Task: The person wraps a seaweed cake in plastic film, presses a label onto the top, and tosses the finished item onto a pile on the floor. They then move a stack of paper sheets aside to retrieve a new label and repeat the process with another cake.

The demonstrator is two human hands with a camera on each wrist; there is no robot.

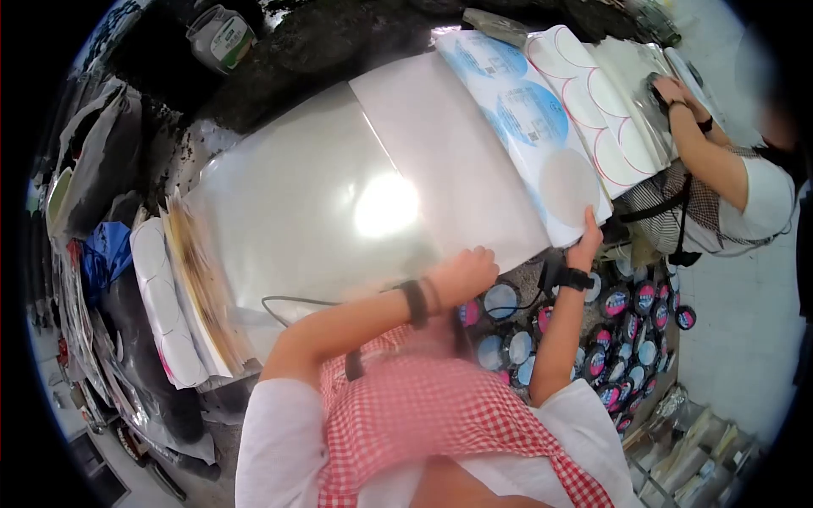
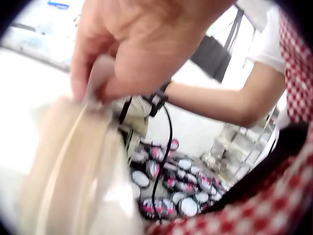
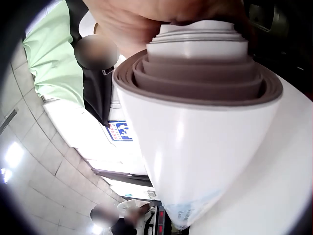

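My left hand (image 1: 464, 275) is at the near edge of a large translucent sheet (image 1: 457, 161). In the left wrist view its fingers and thumb (image 2: 134, 54) pinch a pale sheet corner, blurred. Farther right, my right hand (image 1: 584, 247) holds the near end of white sheets with blue printed circles (image 1: 529, 110). Seen from the right wrist, these form a curled, layered white roll (image 3: 195, 132), with the hand (image 3: 171, 19) against its end; its fingertips are partly hidden. A glossy clear sheet (image 1: 296, 186) lies left of the translucent one.
Sheets with red circle outlines (image 1: 589, 106) lie to the right, where another person (image 1: 711, 161) works. Many round pink-and-blue labelled items (image 1: 614, 339) fill the area below the table's near edge. A jar (image 1: 222, 38) stands at the back left; rolled sheets (image 1: 161, 305) lie at the left end.
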